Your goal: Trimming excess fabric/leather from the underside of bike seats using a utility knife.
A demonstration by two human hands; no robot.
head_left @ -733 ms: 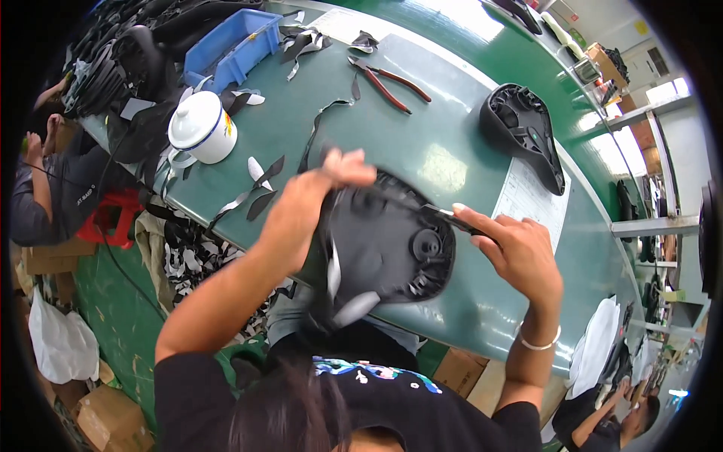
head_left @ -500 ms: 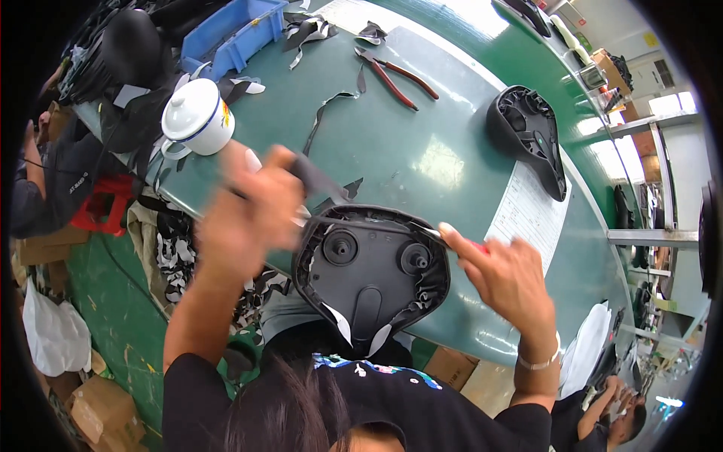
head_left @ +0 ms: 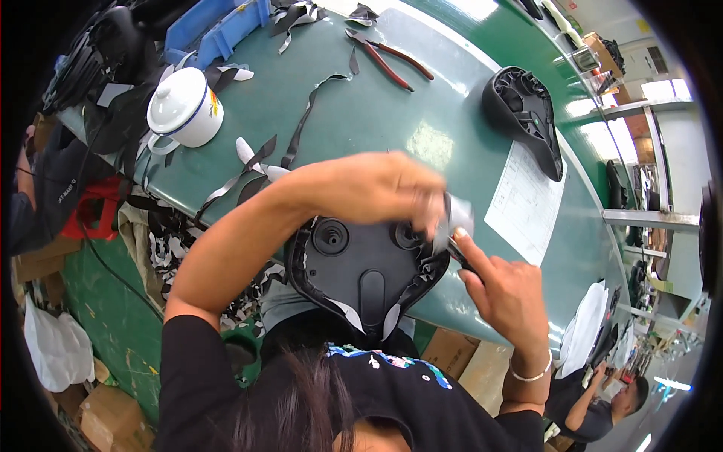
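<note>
Black seat (head_left: 343, 275), centre: rim (head_left: 301, 279) gathered, grey strip (head_left: 462, 214) seemingly remaining.
Our right hand (head_left: 510, 292) clasps a tool (head_left: 459, 255); left hand's (head_left: 388, 188) grip (blurred) we can't tell.

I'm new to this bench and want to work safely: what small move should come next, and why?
I'd probably shift the left hand slightly farther from the dark-handled tool before going on. Its blurred fingers are close to the tool that the right hand grips, with a pale strip beside them at the edge of the black seat.
</note>
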